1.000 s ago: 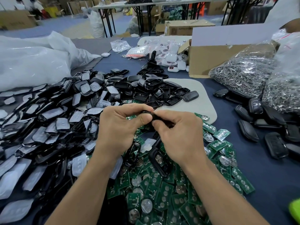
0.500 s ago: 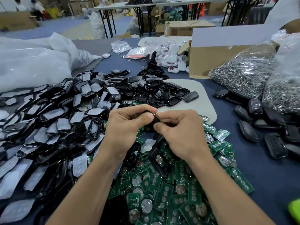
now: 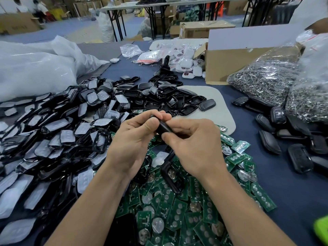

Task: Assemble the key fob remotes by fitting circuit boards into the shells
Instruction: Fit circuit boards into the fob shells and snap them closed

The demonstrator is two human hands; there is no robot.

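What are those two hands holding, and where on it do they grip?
A small black plastic key fob shell, held by both: the left hand pinches its far end, the right hand its near end.

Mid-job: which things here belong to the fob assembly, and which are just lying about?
Job: black plastic shell gripped by left hand and right hand; pile of green circuit boards; heap of black shells with grey pads.
Lying about: clear bags of metal rings; brown cardboard box; white plastic sack.
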